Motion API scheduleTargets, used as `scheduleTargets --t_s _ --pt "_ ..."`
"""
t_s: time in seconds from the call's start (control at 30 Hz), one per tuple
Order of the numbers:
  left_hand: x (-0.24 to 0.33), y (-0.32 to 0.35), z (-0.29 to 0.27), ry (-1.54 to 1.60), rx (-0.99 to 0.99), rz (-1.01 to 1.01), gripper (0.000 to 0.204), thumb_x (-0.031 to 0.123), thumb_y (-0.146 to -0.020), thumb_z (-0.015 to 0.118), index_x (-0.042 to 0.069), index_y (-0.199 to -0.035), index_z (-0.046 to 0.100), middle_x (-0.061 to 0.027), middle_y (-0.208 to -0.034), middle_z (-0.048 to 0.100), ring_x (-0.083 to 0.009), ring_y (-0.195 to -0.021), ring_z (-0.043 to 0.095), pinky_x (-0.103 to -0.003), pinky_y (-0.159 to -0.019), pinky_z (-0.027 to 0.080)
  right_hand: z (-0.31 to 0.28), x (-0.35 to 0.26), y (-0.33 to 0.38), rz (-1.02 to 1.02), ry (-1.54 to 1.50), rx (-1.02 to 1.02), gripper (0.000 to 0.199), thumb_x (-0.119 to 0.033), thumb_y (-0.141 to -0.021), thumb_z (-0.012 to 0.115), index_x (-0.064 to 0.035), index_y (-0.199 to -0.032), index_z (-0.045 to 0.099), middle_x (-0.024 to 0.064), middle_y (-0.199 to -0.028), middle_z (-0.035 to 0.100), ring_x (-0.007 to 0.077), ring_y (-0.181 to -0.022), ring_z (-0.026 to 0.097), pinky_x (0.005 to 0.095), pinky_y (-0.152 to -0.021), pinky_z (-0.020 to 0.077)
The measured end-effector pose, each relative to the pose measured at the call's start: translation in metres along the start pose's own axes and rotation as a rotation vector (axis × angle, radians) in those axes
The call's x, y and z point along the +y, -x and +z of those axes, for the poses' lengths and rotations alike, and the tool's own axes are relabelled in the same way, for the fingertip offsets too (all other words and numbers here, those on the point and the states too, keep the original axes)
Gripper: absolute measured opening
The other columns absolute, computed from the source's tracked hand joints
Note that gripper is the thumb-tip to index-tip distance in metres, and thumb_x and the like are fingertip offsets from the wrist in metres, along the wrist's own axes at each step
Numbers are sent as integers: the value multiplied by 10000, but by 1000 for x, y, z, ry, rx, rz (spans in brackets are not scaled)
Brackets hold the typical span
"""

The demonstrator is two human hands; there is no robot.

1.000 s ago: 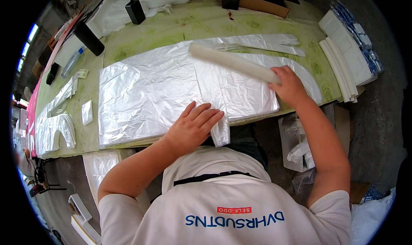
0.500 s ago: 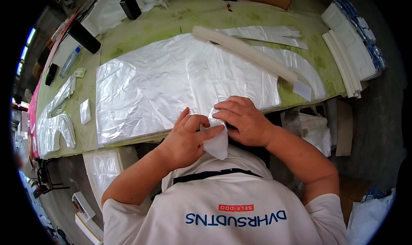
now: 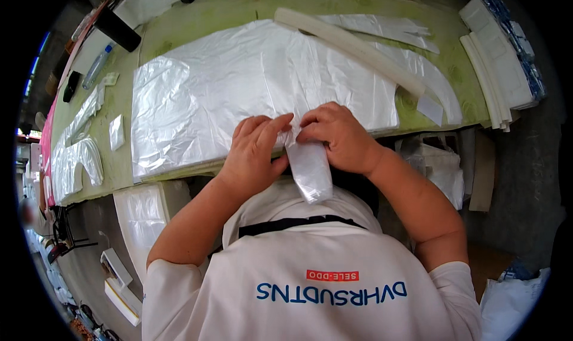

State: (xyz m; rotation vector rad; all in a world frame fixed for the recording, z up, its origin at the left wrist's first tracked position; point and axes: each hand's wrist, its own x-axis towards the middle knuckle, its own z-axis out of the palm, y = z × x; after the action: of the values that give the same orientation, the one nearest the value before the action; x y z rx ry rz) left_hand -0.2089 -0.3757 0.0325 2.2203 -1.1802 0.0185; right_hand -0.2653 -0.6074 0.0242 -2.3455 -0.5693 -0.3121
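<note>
A narrow folded piece of clear plastic film (image 3: 310, 173) hangs over the table's near edge, between my hands. My left hand (image 3: 253, 147) is at its upper left side, fingers curled into a pinch at the film's top. On the other side my right hand (image 3: 341, 137) grips the film's upper right edge between thumb and fingers. Behind both hands, a broad stack of shiny clear plastic sheets (image 3: 203, 96) lies flat. The film's top end meets this stack, and whether they are joined is hidden by my fingers.
A long pale roll (image 3: 352, 51) lies slantwise over the sheets, beside a small white card (image 3: 430, 110). Curved plastic offcuts (image 3: 77, 162), a small folded plastic packet (image 3: 116, 132) and a bottle (image 3: 97, 68) are at left. White stacked goods (image 3: 498, 54) stand at far right.
The film between my hands has turned and now hangs longer and flatter. My left fingers have moved up from its middle to its top. The whole view has shifted slightly.
</note>
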Motion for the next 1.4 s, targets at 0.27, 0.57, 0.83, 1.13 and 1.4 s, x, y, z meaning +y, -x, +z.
scheduleTargets --t_s 0.27,0.57,0.83,1.13,1.4 --pt "-8 -2 6 64 83 -69 520 81 -779 769 58 -1252 553 -70 -1033 737 -321 -1033 663 -438 -981 474 -2 3 -10 194 -198 -6 150 -116 -814 705 -70 -956 699 126 -928 713 344 -893 650 431 -823 513" --pt "-11 -2 6 76 211 -290 532 104 -810 788 -18 -1242 503 -161 -1199 666 -360 -1029 643 -445 -907 512 -7 2 -57 744 -196 -206 309 -284 -878 667 1 -993 697 190 -984 731 367 -929 690 432 -816 534" --pt "-18 -38 -1 -164 -207 103 972 548 -866 714 56 -1583 281 -180 -1633 284 -412 -1533 204 -590 -1236 155 -6 -1 -63 795 -138 -182 394 -283 -838 697 13 -1098 673 200 -1007 717 333 -948 689 406 -839 543" --pt "-16 -34 5 -305 -200 81 999 574 -847 717 34 -1575 296 -192 -1639 287 -376 -1536 228 -627 -1220 148 -5 2 -44 820 -244 -28 546 -157 -792 770 -2 -1276 569 113 -928 694 202 -822 659 343 -736 536" --pt "4 -7 0 -245 -319 125 863 283 -784 783 76 -1530 401 -110 -1613 374 -309 -1502 326 -648 -1204 181 -16 -38 -1 830 -489 -161 526 -109 -840 733 11 -1299 507 79 -816 665 147 -733 613 309 -681 504"
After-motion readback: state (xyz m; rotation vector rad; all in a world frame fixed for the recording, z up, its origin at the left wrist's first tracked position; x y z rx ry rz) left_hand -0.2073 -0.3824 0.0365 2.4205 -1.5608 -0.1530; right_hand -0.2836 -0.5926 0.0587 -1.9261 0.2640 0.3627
